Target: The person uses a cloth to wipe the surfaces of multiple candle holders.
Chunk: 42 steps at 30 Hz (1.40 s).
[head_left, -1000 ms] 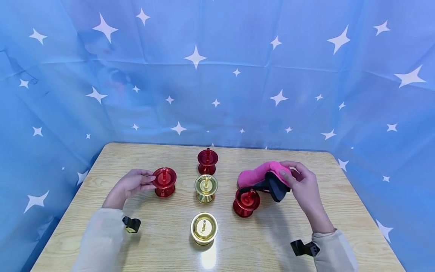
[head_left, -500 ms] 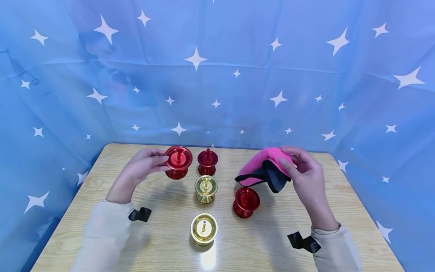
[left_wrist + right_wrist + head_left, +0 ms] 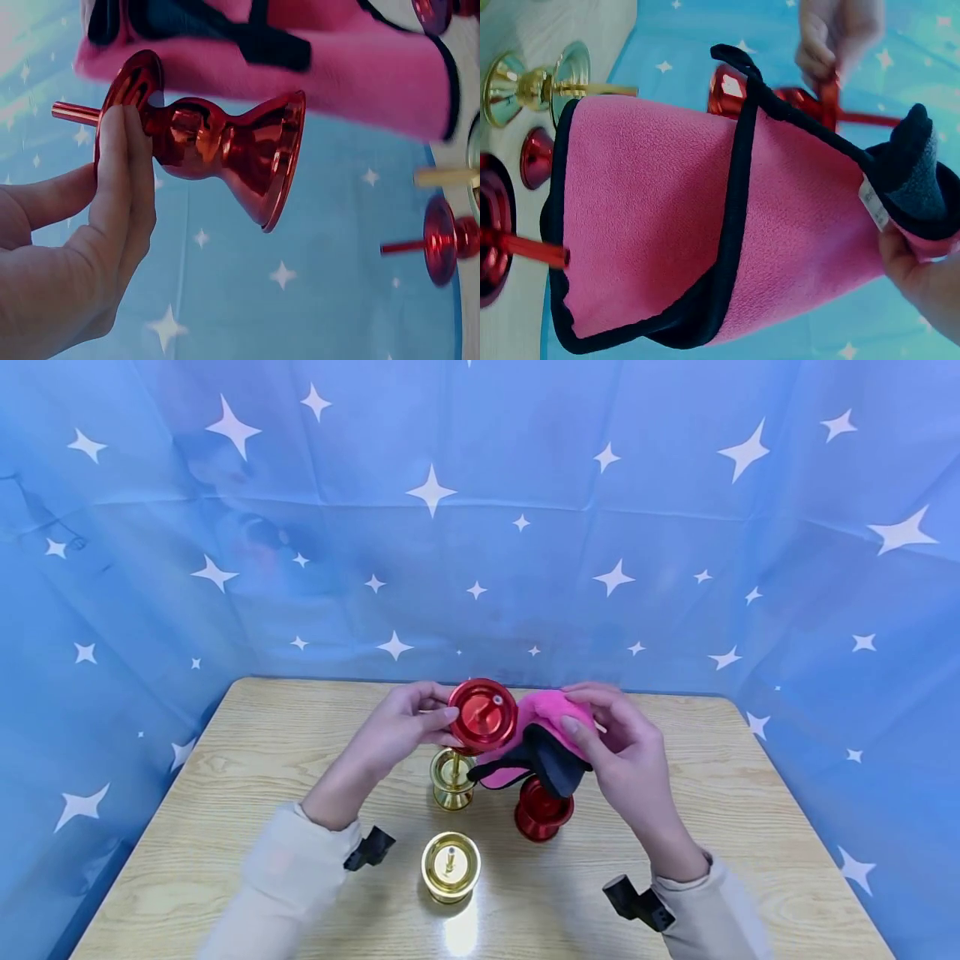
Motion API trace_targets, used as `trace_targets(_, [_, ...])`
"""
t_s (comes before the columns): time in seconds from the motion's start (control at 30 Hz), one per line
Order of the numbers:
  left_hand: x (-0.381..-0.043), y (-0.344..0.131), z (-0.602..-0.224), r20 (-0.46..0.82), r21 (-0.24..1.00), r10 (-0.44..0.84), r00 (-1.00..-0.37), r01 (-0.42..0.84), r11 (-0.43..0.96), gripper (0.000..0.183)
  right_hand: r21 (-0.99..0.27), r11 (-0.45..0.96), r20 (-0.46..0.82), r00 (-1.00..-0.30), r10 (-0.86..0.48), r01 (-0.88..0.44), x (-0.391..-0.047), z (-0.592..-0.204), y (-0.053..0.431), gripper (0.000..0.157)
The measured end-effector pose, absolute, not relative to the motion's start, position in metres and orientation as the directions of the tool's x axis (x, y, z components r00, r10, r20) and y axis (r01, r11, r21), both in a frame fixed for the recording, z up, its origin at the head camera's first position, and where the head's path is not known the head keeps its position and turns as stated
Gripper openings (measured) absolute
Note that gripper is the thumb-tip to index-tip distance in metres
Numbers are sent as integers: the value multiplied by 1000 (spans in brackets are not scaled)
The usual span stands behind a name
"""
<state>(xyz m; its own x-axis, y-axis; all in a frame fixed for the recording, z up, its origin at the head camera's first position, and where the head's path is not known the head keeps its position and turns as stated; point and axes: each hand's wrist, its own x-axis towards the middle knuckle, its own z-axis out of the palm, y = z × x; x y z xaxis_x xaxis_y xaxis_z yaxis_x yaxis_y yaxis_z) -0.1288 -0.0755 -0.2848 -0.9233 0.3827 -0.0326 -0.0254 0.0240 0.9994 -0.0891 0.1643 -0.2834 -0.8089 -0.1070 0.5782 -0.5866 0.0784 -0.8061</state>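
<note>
My left hand [image 3: 405, 722] pinches a shiny red candle holder [image 3: 483, 714] by its rim. In the left wrist view this candle holder [image 3: 195, 139] lies tilted on its side in the air, its thin spike pointing left and its flared foot right. Close beside it, my right hand [image 3: 622, 747] grips a folded pink cloth [image 3: 551, 710] with black edging and a dark lining. The cloth [image 3: 652, 180] hangs down in the right wrist view, partly covering the red holder behind it. Whether cloth and holder touch, I cannot tell.
Below the cloth stands another red candle holder [image 3: 542, 814]. Two gold ones, a front holder [image 3: 450, 868] and a rear holder [image 3: 452, 789], stand on the wooden table [image 3: 225, 827]. A further red holder [image 3: 441, 244] is hidden in the head view. Blue starry curtain [image 3: 480, 527] surrounds the table.
My left hand has lifted the red candle holder off the left side and carried it right, tipping it. My right hand has raised the cloth slightly and brought it left toward the holder.
</note>
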Motion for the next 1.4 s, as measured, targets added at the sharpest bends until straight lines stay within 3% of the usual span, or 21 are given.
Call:
trace_targets(0.47, [-115,-40,-291,-44,998,421,-906,-26,50,12,-798,294,541,-840,-37,-527,-85,-296,157,15])
trace_targets(0.63, [-115,-37,-296,-56,997,399,-915,-30,70,9,-812,263,497,-853,-157,-521,-85,-302,162,24])
trace_targets(0.77, [-114,-38,-297,-45,997,384,-922,-20,69,8,-851,181,422,-847,-323,-493,-85,-305,170,42])
trace_targets(0.87, [-114,-37,-297,-42,997,387,-921,-14,74,8,-867,172,383,-846,-371,-468,-87,-307,172,52])
trace_targets(1.1, [-113,-33,-300,-43,995,388,-921,-3,104,8,-831,273,403,-863,-306,-485,-89,-313,167,53])
trace_targets(1.27, [-111,-30,-300,-21,995,390,-921,17,94,8,-774,402,433,-872,-227,-489,-90,-317,164,45])
trace_targets(1.4, [-111,-28,-300,-9,995,384,-923,30,96,8,-776,409,444,-877,-184,-479,-89,-321,161,42])
